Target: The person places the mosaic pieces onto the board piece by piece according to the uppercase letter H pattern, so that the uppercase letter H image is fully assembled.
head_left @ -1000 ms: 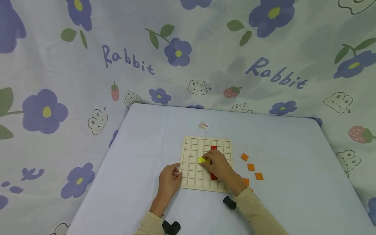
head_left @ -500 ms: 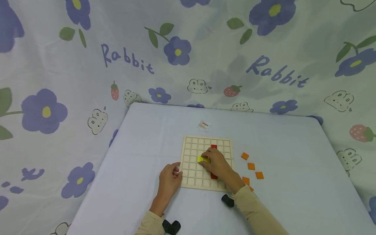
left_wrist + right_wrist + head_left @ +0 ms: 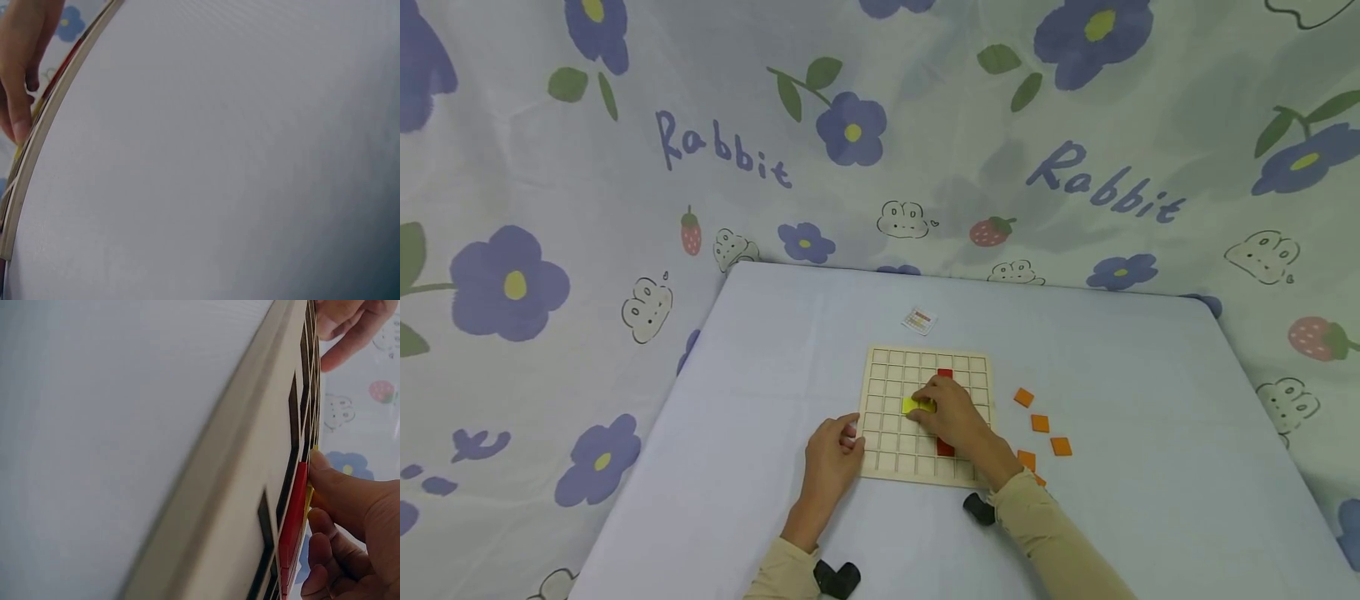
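A pale wooden grid board (image 3: 883, 454) lies mid-table. My left hand (image 3: 833, 467) holds its left edge, thumb and index fingertip right at the rim. My right hand (image 3: 953, 415) reaches over the board and pinches a yellow tile (image 3: 909, 406) between thumb and fingers. More yellow shows between the fingers. Red tiles (image 3: 945, 447) show above and below the right hand, in a column partly hidden by it. In the right wrist view the thumb touches the yellow piece (image 3: 309, 495), close beside a red tile (image 3: 294, 515).
Several orange tiles (image 3: 1040, 423) lie loose right of the board, some near the right sleeve. A small printed card (image 3: 919, 321) lies behind the board. Black wrist-worn pieces (image 3: 837, 579) sit by both sleeves. A patterned curtain (image 3: 850, 200) hangs behind the table.
My right hand has shifted slightly left with the yellow tile, which now looks flatter on the grid. The left hand stays at the board's edge.
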### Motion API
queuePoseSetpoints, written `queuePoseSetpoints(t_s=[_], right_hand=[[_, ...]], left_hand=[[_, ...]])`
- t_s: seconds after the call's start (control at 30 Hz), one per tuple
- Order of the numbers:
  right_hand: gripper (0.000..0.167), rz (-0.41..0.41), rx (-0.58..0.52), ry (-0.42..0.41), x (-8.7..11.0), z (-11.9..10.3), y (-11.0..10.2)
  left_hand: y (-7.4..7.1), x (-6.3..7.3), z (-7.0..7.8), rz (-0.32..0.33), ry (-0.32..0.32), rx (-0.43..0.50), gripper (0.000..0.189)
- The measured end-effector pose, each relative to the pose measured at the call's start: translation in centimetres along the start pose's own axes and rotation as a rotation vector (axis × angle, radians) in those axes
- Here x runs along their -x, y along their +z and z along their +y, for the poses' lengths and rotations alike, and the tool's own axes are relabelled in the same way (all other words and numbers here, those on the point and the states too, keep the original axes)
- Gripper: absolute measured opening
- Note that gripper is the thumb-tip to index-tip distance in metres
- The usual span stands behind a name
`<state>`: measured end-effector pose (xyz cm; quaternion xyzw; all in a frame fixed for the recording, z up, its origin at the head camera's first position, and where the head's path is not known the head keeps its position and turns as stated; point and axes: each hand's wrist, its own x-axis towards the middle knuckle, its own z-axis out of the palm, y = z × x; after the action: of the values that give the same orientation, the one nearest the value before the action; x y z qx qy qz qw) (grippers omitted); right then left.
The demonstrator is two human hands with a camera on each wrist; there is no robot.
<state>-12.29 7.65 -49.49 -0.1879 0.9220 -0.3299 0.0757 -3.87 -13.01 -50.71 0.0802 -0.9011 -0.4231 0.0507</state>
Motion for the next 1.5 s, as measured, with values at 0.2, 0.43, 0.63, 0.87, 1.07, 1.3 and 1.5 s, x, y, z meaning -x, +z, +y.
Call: queuePoseSetpoints(t_s=[0.2, 0.43, 0.63, 0.87, 1.07, 1.3, 1.5], right_hand=[[0.031, 0.003, -0.001, 0.002, 0.0, -0.1, 0.1], [0.034, -0.002, -0.003, -0.004, 0.0, 0.2, 0.1], [0.04, 0.045, 0.004, 0.006, 0.5, 1.4, -0.2], [0.038, 0.101, -0.03, 0.11, 1.4, 3.5, -1.7], [0.038, 0.149, -0.033, 0.17, 2.5, 5.5, -3.4], [0.039, 0.203, -0.041, 0.228, 3.9, 7.6, -5.5], [0.04, 0.251, -0.017, 0.267, 5.1, 9.3, -6.8]], left_hand=[[0.0, 0.0, 0.0, 0.005, 0.003, 0.006, 0.035], [0.1, -0.1, -0.2, 0.009, -0.007, 0.003, 0.035], [0.2, 0.0, -0.2, 0.001, -0.024, 0.004, 0.036], [0.1, 0.0, -0.1, 0.005, -0.023, 0.008, 0.035], [0.2, 0.0, -0.2, -0.005, -0.022, 0.0, 0.036], [0.1, 0.0, -0.2, -0.004, -0.017, -0.002, 0.035], [0.1, 0.0, -0.2, 0.0, -0.01, -0.004, 0.035]])
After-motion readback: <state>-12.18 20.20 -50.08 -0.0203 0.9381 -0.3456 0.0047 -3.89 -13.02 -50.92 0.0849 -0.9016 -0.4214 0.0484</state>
